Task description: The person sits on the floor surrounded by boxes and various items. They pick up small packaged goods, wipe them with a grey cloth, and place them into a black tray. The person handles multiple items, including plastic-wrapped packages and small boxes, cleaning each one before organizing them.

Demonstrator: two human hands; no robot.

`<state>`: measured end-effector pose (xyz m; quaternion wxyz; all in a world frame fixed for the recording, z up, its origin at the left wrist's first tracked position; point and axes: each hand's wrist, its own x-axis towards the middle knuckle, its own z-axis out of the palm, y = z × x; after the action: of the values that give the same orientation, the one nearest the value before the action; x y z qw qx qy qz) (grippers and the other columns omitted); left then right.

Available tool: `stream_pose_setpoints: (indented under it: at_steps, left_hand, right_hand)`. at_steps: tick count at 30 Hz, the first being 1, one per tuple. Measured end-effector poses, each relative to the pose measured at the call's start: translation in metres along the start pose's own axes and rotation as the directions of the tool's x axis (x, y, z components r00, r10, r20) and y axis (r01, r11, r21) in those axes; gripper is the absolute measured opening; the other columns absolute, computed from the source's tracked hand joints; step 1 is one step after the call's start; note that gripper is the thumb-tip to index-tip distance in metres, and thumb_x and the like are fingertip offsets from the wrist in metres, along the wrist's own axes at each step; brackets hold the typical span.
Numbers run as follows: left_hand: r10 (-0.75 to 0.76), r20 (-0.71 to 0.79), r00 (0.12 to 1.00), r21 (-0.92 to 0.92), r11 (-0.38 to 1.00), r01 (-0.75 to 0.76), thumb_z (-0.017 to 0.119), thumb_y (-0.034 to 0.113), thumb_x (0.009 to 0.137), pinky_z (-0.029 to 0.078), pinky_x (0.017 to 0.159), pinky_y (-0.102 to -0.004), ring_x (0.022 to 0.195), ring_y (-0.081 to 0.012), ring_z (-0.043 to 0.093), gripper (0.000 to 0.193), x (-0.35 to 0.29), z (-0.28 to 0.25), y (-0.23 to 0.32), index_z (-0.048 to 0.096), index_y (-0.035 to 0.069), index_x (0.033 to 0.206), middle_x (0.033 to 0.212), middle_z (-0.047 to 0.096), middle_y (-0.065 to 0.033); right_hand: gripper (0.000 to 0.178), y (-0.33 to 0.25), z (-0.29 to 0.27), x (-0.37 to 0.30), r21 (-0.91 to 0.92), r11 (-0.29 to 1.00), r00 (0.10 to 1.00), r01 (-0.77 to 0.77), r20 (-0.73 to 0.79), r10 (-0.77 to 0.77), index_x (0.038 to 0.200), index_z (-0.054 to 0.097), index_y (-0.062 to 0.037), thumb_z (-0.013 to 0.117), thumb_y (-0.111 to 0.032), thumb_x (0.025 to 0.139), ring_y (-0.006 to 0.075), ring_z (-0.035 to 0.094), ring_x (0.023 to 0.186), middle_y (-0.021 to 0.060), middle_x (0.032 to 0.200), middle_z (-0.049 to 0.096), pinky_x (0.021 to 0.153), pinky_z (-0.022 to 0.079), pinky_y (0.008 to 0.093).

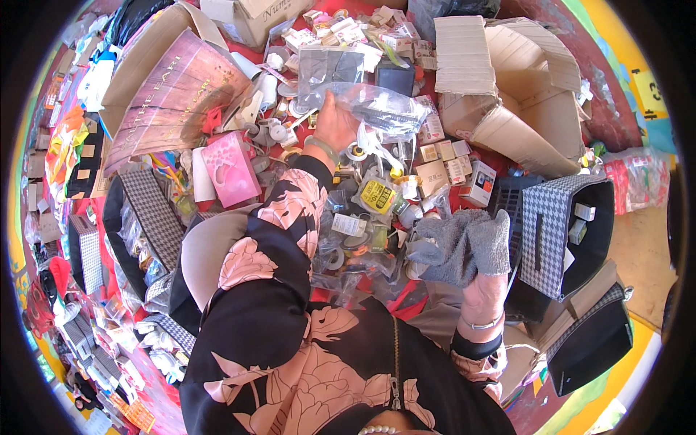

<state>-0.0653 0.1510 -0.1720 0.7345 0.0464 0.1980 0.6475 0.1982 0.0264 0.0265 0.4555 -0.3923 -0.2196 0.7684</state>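
At the far middle, my left hand (335, 125) reaches over the pile with its thumb up, gripping the edge of a clear plastic bag (388, 110). Its other fingers are partly hidden by the plastic. A flat, greyish see-through packet (332, 67) lies just beyond that hand. On the right, a fluffy grey cloth (457, 245) covers the fingers of my right hand (484, 296), which is closed on it. Between the hands lies a yellow-labelled packet (375, 196) among tape rolls and small wrapped goods. A white-labelled packet (349, 225) is nearer me.
An open cardboard box (533, 101) stands at far right, with a houndstooth bin (558, 232) nearer. At left are a printed carton (170, 101), a pink box (230, 168) and another houndstooth bin (152, 217). Small boxes (435, 176) crowd the right middle.
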Motion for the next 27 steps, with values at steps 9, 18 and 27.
stream_pose_setpoints:
  at_steps: [9,18,27]
  left_hand:
    - [-0.038,0.195,0.980,-0.148,0.987,0.068,0.023,0.044,0.093,0.034,0.096,-0.0439,0.115,-0.0291,0.044,0.054,0.005,-0.010,-0.016,0.033,0.009,0.133,0.126,0.046,-0.0127]
    - [-0.090,0.372,0.924,-0.202,0.964,0.175,0.027,0.044,0.093,0.035,0.098,-0.0432,0.112,-0.0297,0.047,0.056,-0.031,0.104,-0.030,0.032,0.004,0.133,0.121,0.049,-0.0158]
    - [-0.209,0.368,0.906,-0.118,0.956,0.269,0.032,0.046,0.092,0.035,0.096,-0.0400,0.110,-0.0266,0.046,0.057,-0.086,0.157,-0.061,0.039,0.002,0.128,0.118,0.050,-0.0162]
  right_hand:
    - [0.020,0.008,-0.011,0.002,0.014,1.000,0.993,0.023,-0.116,-0.022,0.099,0.054,-0.0031,0.054,-0.019,0.087,0.0196,0.057,0.079,0.0087,0.091,0.059,0.075,0.048,0.0329]
    - [0.015,0.002,-0.041,0.039,0.135,0.975,0.977,0.175,-0.145,-0.155,0.096,0.052,-0.0067,0.057,-0.016,0.085,0.0134,0.055,0.072,0.0032,0.085,0.056,0.063,0.047,0.0256]
    - [0.024,0.005,-0.045,0.038,0.183,0.941,0.954,0.285,-0.145,-0.260,0.109,0.053,-0.0066,0.054,-0.018,0.088,0.0154,0.056,0.088,0.0039,0.101,0.058,0.083,0.046,0.0299]
